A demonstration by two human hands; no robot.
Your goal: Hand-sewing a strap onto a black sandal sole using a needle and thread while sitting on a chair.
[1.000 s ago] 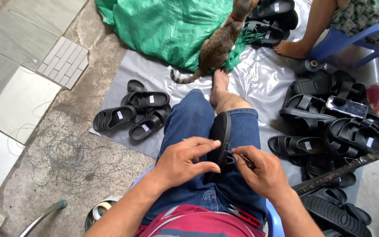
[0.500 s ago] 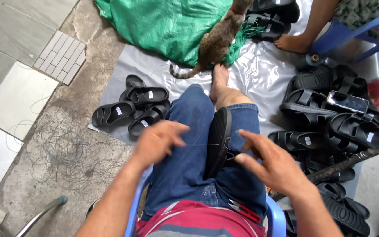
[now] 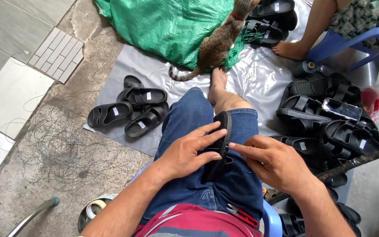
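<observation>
A black sandal point(image 3: 219, 142) stands on edge on the person's lap, on the blue jeans point(image 3: 189, 127), between both hands. The left hand point(image 3: 188, 151) lies flat against its side, fingers stretched out and a little spread, steadying it; the right hand point(image 3: 273, 161) has its fingertips drawn together toward the strap end — whether they pinch anything is too small to tell. To do this well, I judge, the left palm should keep the sole from tipping while the right works close to the strap. Half a second ago the hands were flung apart with a taut thread between them; now both are back on the sandal. Three finished sandals point(image 3: 130, 109) lie at the grey sheet's point(image 3: 259, 83) left edge.
</observation>
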